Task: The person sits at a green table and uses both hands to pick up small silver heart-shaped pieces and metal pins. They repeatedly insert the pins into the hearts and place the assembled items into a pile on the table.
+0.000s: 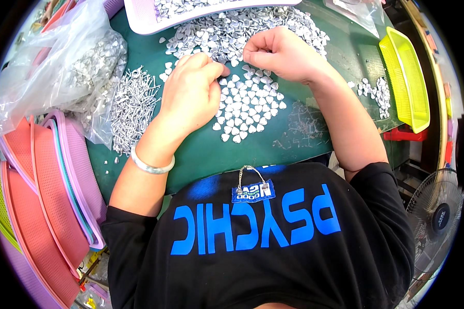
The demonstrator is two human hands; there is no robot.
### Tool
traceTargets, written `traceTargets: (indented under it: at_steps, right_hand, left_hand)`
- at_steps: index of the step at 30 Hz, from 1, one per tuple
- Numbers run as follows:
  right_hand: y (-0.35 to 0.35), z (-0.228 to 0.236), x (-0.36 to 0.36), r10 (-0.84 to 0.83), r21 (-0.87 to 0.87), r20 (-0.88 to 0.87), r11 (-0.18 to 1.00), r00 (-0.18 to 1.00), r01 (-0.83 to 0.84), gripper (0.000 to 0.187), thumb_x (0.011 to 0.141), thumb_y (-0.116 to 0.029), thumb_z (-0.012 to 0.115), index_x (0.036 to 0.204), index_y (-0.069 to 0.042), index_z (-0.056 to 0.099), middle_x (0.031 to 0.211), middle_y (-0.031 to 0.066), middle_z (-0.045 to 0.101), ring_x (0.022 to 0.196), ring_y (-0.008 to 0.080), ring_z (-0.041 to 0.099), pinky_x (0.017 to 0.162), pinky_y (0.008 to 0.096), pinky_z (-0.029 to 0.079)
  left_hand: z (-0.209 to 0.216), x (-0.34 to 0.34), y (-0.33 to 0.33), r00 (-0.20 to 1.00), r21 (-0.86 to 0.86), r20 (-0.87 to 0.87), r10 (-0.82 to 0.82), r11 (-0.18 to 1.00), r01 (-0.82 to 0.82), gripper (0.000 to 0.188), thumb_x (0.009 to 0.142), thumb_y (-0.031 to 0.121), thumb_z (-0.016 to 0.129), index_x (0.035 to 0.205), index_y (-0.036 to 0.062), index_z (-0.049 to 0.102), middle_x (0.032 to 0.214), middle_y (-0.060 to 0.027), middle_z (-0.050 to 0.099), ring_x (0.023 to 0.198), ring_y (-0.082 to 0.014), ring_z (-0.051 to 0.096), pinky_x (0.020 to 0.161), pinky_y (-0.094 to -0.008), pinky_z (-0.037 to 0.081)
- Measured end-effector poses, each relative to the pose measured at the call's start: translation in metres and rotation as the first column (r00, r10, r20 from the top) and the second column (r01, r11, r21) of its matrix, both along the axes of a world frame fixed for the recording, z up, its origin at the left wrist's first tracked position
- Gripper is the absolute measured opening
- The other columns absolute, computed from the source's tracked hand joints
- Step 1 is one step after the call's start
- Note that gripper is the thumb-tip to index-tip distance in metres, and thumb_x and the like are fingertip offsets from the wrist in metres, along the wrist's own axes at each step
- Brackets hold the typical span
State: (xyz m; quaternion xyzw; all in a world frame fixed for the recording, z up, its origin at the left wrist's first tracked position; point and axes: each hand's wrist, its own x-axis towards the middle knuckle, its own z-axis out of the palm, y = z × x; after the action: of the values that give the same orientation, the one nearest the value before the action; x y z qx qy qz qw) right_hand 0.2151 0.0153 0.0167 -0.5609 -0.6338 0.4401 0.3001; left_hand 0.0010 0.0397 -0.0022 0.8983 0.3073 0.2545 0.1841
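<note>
A big spread of small silver heart-shaped pieces [247,103] lies on the green table [273,149]. My left hand [191,92] rests on the near side of the spread, fingers curled and pinched together at its tip; a silver bangle circles that wrist. My right hand [283,54] hovers over the hearts a little farther back, fingers also curled inward as if pinching something small. What either hand pinches is hidden by the fingers. A pile of thin silver pins [131,105] lies just left of my left hand.
A clear plastic bag [56,67] of silver parts sits at the left. Stacked orange and pink baskets [46,190] stand at the lower left, a pink tray [154,20] with hearts at the back, a yellow basket [404,77] at the right, a fan [438,211] beyond.
</note>
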Motion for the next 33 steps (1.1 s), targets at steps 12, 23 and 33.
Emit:
traceTargets:
  at_steps: [12, 23, 33]
  right_hand:
    - [0.001, -0.008, 0.002, 0.085, 0.220, 0.413, 0.957, 0.907, -0.190, 0.015, 0.076, -0.011, 0.062, 0.088, -0.008, 0.070, 0.078, 0.0110, 0.069, 0.072, 0.0282, 0.065, 0.069, 0.0366, 0.052]
    - [0.004, 0.005, 0.014, -0.057, -0.202, -0.634, 0.975, 0.772, -0.094, 0.006, 0.085, -0.006, 0.057, 0.089, -0.004, 0.061, 0.079, 0.0017, 0.061, 0.061, 0.0084, 0.051, 0.053, 0.0234, 0.041]
    - [0.001, 0.010, 0.015, 0.150, 0.007, 0.119, 0.988, 0.981, -0.152, 0.010, 0.077, -0.007, 0.069, 0.085, -0.001, 0.067, 0.064, -0.0011, 0.059, 0.061, 0.0089, 0.053, 0.056, 0.0242, 0.042]
  left_hand:
    - [0.000, 0.000, -0.001, 1.000, -0.022, -0.004, 0.008, 1.000, -0.008, 0.020, 0.073, -0.002, 0.057, 0.085, 0.0061, 0.070, 0.081, -0.0088, 0.057, 0.084, -0.0296, 0.056, 0.074, -0.0389, 0.048]
    - [0.000, -0.006, 0.002, 1.000, -0.017, 0.004, 0.015, 1.000, -0.015, 0.021, 0.072, -0.002, 0.058, 0.087, 0.0069, 0.069, 0.079, -0.0085, 0.056, 0.082, -0.0287, 0.055, 0.073, -0.0383, 0.048]
    - [0.001, -0.004, -0.002, 0.998, 0.033, -0.014, -0.057, 0.998, 0.057, 0.024, 0.073, 0.000, 0.059, 0.089, 0.0110, 0.072, 0.080, -0.0072, 0.054, 0.081, -0.0272, 0.054, 0.073, -0.0374, 0.047]
